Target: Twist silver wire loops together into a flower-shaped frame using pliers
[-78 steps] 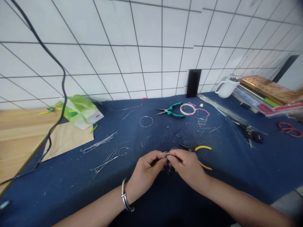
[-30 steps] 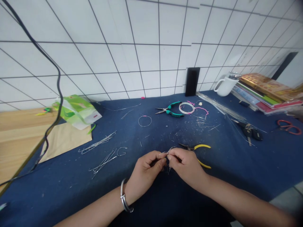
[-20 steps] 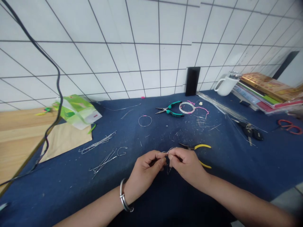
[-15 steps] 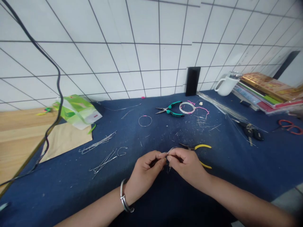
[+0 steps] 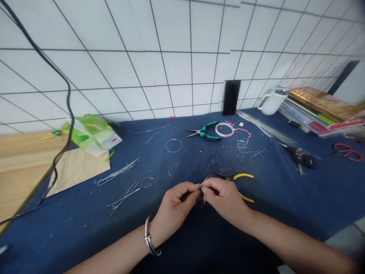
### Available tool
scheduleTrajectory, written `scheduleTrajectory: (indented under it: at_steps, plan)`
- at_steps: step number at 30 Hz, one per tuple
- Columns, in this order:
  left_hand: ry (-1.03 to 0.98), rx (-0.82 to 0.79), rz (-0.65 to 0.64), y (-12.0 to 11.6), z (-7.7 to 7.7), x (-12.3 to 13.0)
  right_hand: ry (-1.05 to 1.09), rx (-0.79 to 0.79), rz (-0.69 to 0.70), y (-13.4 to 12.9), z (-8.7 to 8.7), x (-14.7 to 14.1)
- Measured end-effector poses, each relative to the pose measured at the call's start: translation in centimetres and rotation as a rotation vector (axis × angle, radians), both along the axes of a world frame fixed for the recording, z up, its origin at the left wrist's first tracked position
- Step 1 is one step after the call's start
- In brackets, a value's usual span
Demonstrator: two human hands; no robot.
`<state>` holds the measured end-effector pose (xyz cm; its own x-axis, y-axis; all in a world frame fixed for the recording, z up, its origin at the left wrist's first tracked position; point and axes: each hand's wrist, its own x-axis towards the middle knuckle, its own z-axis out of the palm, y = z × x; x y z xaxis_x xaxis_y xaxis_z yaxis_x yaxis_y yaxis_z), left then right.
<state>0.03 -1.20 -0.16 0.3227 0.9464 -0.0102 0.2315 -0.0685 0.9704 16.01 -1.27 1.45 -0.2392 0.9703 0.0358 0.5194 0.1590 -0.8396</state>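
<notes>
My left hand (image 5: 178, 203) and my right hand (image 5: 224, 196) meet low in the middle of the view, fingertips almost touching. Both pinch a thin silvery wire (image 5: 203, 183); bits of it stick out above and below the fingers, and the rest is hidden. Just beyond my right hand lie yellow-handled pliers (image 5: 243, 176), partly covered by that hand. A wire ring (image 5: 174, 151) with a pink part rests farther back. Teal-handled long-nose pliers (image 5: 203, 132) lie open near a white ring-shaped coil (image 5: 225, 134) with pink thread.
Bent wires (image 5: 125, 196) lie at left on the dark blue cloth (image 5: 71, 232). A green-white bag (image 5: 91, 131) sits behind a hanging black cable (image 5: 68, 95). To the right are straight wires (image 5: 256, 123), dark-handled cutters (image 5: 299, 158), red-handled scissors (image 5: 348, 152), a white mug (image 5: 270, 103) and books (image 5: 322, 110).
The whole view has shifted very slightly. My hands keep nearly the same pinch on the wire, with only a tiny movement at the fingertips.
</notes>
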Motion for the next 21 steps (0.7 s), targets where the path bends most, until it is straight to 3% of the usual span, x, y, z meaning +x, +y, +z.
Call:
scheduleTrajectory:
  at_steps: [21]
  plan:
    - [-0.01,0.006,0.013,0.03,0.05,-0.04,0.014,-0.028,0.005,0.04,0.24,0.03]
